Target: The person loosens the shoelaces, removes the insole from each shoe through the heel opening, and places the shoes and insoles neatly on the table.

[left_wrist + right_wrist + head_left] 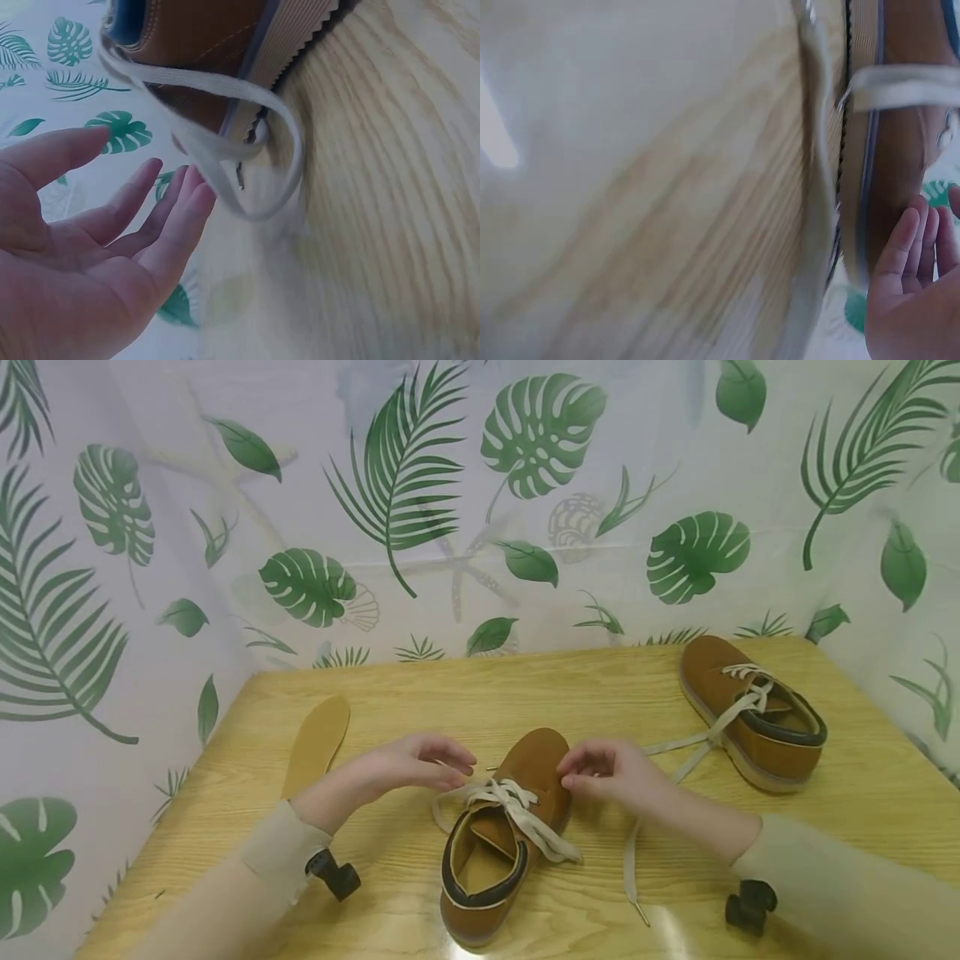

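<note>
A brown shoe (543,760) with a dark padded collar stands upright between the two hands, its toe pointing away. Its whitish lace (517,802) is crossed over the front. One lace loop (289,142) hangs down the left side, and lace also falls on the right. My left hand (412,764) hovers left of the lace, fingers relaxed and apart, nothing in them; in the left wrist view its fingertips (199,191) are close to the loop. On the other side, my right hand (618,772) has loosely bent fingers right at the toe's side (904,172), holding nothing.
A second brown shoe (712,681) sits at the back right, its long loose lace (630,868) trailing across the table toward the front. A tan insole (318,735) lies at the left beyond my left forearm. Leaf-patterned cloth (450,568) hangs behind the wooden table (600,693).
</note>
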A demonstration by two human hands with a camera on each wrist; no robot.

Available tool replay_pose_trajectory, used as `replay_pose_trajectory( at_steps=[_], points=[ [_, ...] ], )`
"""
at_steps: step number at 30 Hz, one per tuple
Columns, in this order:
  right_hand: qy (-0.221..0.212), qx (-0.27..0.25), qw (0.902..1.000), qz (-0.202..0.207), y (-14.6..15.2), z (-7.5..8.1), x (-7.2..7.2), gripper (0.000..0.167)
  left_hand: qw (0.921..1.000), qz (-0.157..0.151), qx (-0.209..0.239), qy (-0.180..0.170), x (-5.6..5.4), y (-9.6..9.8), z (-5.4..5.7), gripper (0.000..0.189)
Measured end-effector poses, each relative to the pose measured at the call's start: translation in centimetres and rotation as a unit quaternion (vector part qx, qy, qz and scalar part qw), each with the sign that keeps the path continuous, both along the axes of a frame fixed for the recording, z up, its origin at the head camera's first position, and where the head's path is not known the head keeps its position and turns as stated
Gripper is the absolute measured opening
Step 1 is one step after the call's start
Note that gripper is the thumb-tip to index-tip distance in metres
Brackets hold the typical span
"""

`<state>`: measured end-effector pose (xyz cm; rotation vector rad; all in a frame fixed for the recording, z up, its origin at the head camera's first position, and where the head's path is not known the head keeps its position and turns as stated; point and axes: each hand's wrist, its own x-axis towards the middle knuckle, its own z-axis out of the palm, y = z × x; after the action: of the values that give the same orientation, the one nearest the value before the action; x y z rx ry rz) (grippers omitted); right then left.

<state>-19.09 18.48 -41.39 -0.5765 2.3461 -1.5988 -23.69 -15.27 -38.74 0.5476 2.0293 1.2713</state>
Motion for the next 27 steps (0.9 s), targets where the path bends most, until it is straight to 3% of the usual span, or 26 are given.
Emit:
replay_pose_trajectory(
  at_steps=[7, 12, 19, 27],
  points=[
    [-0.019, 0.02, 0.9987, -0.042, 0.8, -0.8, -2.2, 0.023, 0.9998, 0.021, 0.002, 0.007, 1.1, -3.0, 0.9, 0.043],
    [-0.036, 0.014, 0.9975, -0.059, 1.0, -1.0, -3.3, 0.026, 0.9998, 0.018, 0.007, 0.001, 1.9, -4.0, 0.9, 0.042],
    [-0.071, 0.001, 0.995, -0.07, 1.3, -1.5, -4.5, 0.035, 0.9998, -0.008, 0.013, -0.016, 3.6, -3.9, 0.4, 0.039],
    [-0.091, 0.017, 0.9933, -0.068, 1.4, -1.9, -5.5, 0.045, 0.9987, -0.035, 0.014, -0.034, 5.8, -2.5, -0.2, 0.053]
  ],
)
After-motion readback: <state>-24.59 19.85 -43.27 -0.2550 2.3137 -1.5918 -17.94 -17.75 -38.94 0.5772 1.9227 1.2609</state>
